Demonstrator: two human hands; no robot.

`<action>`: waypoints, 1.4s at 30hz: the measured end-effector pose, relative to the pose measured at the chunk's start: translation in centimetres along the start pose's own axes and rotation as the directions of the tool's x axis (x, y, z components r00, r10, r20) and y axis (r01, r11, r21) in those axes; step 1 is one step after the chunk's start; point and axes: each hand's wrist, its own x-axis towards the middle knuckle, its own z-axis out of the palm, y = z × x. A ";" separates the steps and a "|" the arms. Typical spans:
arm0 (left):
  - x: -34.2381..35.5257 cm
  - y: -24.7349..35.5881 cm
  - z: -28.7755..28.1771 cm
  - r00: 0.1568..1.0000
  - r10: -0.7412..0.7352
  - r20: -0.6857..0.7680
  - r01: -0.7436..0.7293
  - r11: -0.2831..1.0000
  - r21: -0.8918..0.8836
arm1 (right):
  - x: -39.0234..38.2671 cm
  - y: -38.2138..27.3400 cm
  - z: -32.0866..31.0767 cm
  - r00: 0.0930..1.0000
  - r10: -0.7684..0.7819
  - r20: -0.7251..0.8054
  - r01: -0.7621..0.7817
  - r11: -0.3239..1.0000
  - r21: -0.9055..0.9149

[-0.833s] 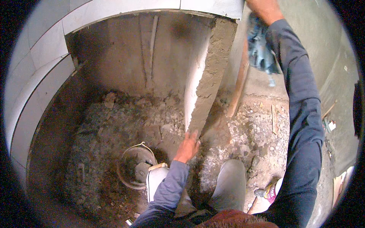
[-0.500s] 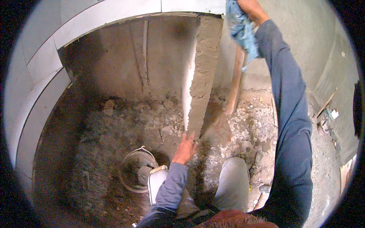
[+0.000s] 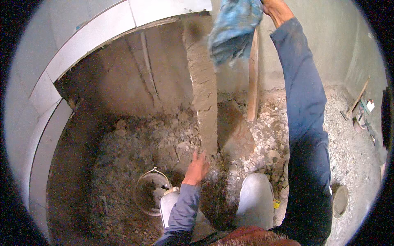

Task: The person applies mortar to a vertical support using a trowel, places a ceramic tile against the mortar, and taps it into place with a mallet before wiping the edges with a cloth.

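My right hand (image 3: pixel 276 9) is raised at the top edge, its fingers closed around a crumpled blue cloth (image 3: pixel 236 35) that hangs down, blurred by motion. The cloth covers part of the wall beside the upper end of a mortar-coated pillar (image 3: pixel 204 98). Low in the middle, my left hand (image 3: pixel 196 169) has its fingers apart with nothing in them. Those fingertips are at the pillar's foot; whether they touch it I cannot tell. The pillar stands under a slab edged with white tiles (image 3: pixel 98 37).
A bucket (image 3: pixel 138 197) stands left of my knee on rubble-strewn ground (image 3: pixel 123 160). A wooden post (image 3: pixel 253 82) leans by the wall behind the pillar. Tools and a stick (image 3: pixel 361 95) lie at the far right; a round container (image 3: pixel 340 201) is nearer.
My right hand and the blue cloth have swung leftward in front of the wall, toward the pillar's top. My left hand stays near the pillar's foot. The view has shifted.
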 end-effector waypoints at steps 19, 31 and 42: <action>-4.3 -2.8 7.2 0.841 0.074 0.537 -0.056 0.997 -0.049 | -5.4 6.6 5.8 0.907 -0.389 -0.161 0.347 0.907 -0.238; -4.8 3.6 5.8 0.848 0.034 0.529 -0.117 0.985 0.124 | -24.7 15.1 2.4 0.962 0.109 0.250 0.069 0.790 -0.609; -4.7 4.8 1.0 0.893 0.074 0.444 -0.148 0.980 0.133 | -36.2 11.9 -2.9 0.938 0.334 0.093 -0.195 0.730 -0.655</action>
